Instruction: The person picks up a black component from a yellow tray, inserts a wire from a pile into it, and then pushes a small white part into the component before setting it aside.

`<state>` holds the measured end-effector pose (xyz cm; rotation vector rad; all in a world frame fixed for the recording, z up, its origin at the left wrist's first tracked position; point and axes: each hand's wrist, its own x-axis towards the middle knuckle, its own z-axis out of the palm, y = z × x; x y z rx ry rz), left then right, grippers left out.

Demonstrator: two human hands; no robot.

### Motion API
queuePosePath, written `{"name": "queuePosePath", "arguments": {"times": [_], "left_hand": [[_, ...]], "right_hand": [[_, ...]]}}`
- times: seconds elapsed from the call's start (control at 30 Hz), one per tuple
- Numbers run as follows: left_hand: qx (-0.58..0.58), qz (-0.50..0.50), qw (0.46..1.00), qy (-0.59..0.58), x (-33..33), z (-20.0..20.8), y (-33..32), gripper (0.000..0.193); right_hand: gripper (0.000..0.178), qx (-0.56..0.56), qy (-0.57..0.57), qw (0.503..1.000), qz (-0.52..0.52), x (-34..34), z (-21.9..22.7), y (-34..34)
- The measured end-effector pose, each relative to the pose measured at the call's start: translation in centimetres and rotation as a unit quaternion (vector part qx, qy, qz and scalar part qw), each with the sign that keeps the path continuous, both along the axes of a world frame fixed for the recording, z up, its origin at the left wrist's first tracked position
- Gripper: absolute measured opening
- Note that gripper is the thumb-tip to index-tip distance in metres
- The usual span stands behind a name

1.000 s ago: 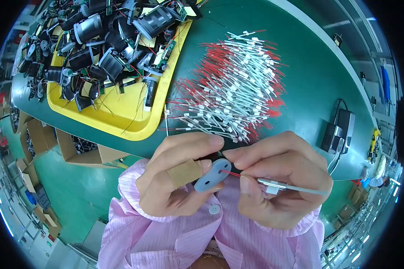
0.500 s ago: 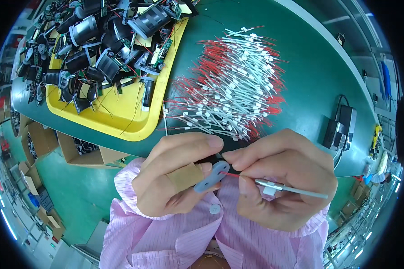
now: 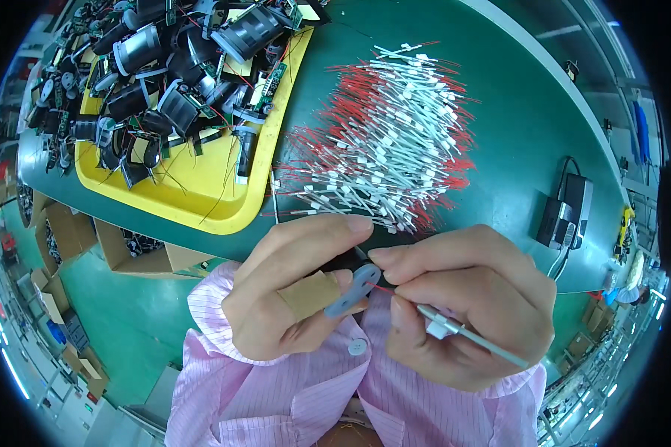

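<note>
Between the thumb and fingers of my left hand (image 3: 276,294) is a black part with a grey oval-looking end cap (image 3: 353,290) that has small holes. A tan bandage (image 3: 311,295) wraps one of that hand's fingers. My right hand (image 3: 484,298) pinches a short red wire (image 3: 385,289), whose tip meets the cap at a hole; how deep it sits I cannot tell. The wire belongs to a thin pale tube (image 3: 496,347) with a small white tag (image 3: 438,328), lying across my right fingers. Most of the black part is hidden behind my left hand.
Beyond my hands, a pile of pale tubes with red wires (image 3: 395,141) covers the green table (image 3: 514,149). A yellow tray (image 3: 201,212) at left holds black cylinders with circuit boards (image 3: 179,108). A black power adapter (image 3: 563,212) sits at right; cardboard boxes (image 3: 130,257) stand below left.
My right hand has shifted slightly down and left, and the pale tube in it tilts more steeply. The grey cap has turned and risen a little.
</note>
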<state>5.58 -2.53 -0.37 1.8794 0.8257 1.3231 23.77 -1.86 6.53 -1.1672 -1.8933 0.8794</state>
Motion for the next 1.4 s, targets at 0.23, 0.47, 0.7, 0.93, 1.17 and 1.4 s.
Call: {"name": "queuePosePath", "arguments": {"times": [0.23,0.47,0.7,0.93,1.17,1.4], "left_hand": [[-0.021,-0.007,1.0,-0.016,0.0,0.0,-0.1,0.036],[-0.007,0.015,1.0,-0.026,0.3,-0.1,-0.3,0.036],[-0.006,0.013,1.0,-0.023,0.1,-0.3,-0.1,0.036],[-0.027,0.012,1.0,-0.01,0.0,0.2,-0.1,0.037],[-0.018,0.006,1.0,-0.016,-0.2,-0.1,0.0,0.038],[0.003,0.017,0.999,-0.029,0.0,-0.4,0.0,0.044]], "right_hand": [[0.014,0.015,-0.024,1.0,-0.009,-0.2,0.0,-0.2],[0.014,0.034,-0.038,0.999,-0.015,-0.5,0.1,-0.2],[0.014,0.053,-0.027,0.998,-0.035,-0.9,-0.1,-0.2],[0.014,0.054,-0.019,0.998,-0.028,-1.0,-0.3,-0.1],[0.015,0.053,-0.049,0.997,0.012,-0.8,0.2,0.4],[0.017,0.056,-0.064,0.996,0.027,-1.0,0.5,0.5]]}}
